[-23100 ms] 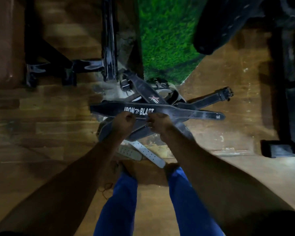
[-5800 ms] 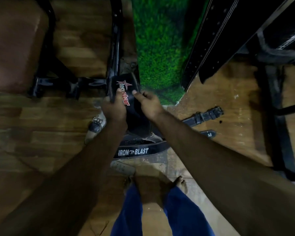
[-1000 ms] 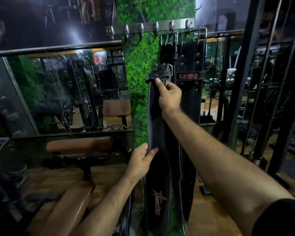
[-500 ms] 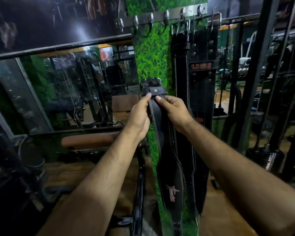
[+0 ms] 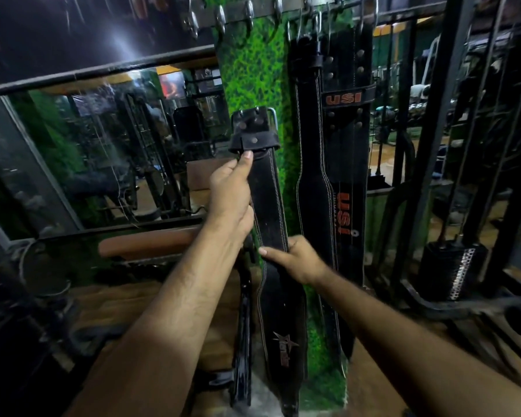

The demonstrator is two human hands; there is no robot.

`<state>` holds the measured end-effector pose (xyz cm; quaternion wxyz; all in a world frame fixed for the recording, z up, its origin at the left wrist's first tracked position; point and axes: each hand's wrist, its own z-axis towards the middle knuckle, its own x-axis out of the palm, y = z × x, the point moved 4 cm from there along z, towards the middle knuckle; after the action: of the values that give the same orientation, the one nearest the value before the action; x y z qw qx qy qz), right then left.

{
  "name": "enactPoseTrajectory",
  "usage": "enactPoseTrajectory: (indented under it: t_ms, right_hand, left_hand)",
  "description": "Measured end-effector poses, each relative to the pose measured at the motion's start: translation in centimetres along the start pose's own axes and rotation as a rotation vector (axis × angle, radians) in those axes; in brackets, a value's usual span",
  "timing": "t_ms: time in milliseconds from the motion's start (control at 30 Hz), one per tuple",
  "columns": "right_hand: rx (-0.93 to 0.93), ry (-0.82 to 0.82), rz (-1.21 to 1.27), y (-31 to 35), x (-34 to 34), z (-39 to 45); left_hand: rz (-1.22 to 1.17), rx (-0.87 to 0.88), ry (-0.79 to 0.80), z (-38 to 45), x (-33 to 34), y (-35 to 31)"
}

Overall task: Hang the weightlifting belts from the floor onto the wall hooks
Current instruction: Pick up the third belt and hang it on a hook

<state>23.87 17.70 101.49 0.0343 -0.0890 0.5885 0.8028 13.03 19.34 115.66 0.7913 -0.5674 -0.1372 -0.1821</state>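
Black belt (image 5: 268, 206) hangs upright below the hooks (image 5: 248, 16); left hand (image 5: 230, 191) grips it just under the buckle, right hand (image 5: 295, 260) pinches it lower down.

Both your bare forearms reach forward and up from the bottom of the view. Your left hand (image 5: 230, 192) is the higher one, wrist raised, its fingers (image 5: 243, 164) curled round the edge of the black belt (image 5: 268, 212) just under its buckle end. Your right hand (image 5: 295, 260) sits lower and to the right, back of the hand toward you, thumb stretched left across the belt's face and fingers wrapped behind it.
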Motion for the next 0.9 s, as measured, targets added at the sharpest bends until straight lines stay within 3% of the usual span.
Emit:
enactPoseTrajectory:
  t_ms: [100, 233, 300, 400, 467, 700, 900]
  right_hand:
    - [0.151, 0.029, -0.123, -4.1, 0.6, -1.3]
    - [0.215, 0.086, -0.326, -5.5, 0.8, -1.7]
    - [0.128, 0.112, -0.202, -3.2, 1.4, -1.0]
    - [-0.099, -0.031, -0.106, 0.9, 1.5, 1.0]
    - [-0.15, -0.067, -0.128, 0.9, 1.6, 1.9]
    - [0.195, -0.057, -0.351, -9.3, 0.6, -2.2]
    - [0.293, 0.058, -0.536, -10.5, 0.0, -3.3]
  left_hand:
    - [0.002, -0.013, -0.05, 0.3, -1.4, 0.7]
    - [0.023, -0.043, -0.115, 0.2, -2.6, 1.1]
    - [0.041, -0.015, -0.133, 0.4, -3.0, 1.0]
    - [0.066, -0.011, -0.156, 0.5, -3.4, 0.8]
    - [0.058, -0.033, -0.135, 0.5, -3.4, 0.9]
    - [-0.02, -0.213, -0.174, -0.6, -5.5, 3.3]
    - [-0.048, -0.259, -0.176, -1.4, -6.8, 4.6]
